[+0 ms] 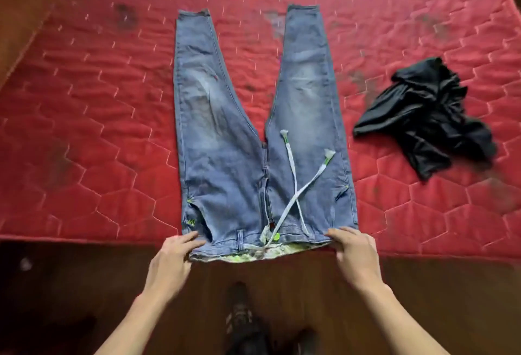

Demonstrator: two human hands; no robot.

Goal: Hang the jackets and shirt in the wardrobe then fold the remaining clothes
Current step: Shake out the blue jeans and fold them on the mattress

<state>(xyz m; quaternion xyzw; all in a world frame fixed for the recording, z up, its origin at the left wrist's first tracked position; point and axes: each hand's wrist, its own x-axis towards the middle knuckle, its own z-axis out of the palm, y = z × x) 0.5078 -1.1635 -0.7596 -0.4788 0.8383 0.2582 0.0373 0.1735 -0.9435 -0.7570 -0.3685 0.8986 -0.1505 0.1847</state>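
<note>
Shoes (239,315): dark, nearest the camera, standing on the dark wooden floor (84,284) at the near centre, between the two bare forearms.
Left hand (172,256): grasps the near left corner of the jeans (225,157) at the waistband (253,244). The fingers lie over the denim and the thumb sits at the near edge.
Right hand (355,253): grasps the near right corner of the waistband in the same manner, fingers on top and thumb at the near edge.
Jeans, position: spread flat, front side up, on the bed (98,101), at the centre of the scene. The waistband lies along the near edge of the bed and overhangs it slightly.
Jeans, legs: both legs run toward the far side and part in a V. The hems lie well apart at the far end.
Jeans, detail: faded blue denim with paler patches on both thighs. A green patterned lining shows inside the waistband.
Drawstring (293,185): white with green marks. Its two loose ends cross each other and lie on the right leg.
Black garment (428,118): crumpled in a heap on the bed, to the right of the jeans and apart from them.
Bed, surface: red quilted cover stitched in hexagons, with dark smudges in several places.
Image quality: motion blur softens the hands and the near edge of the waistband.
</note>
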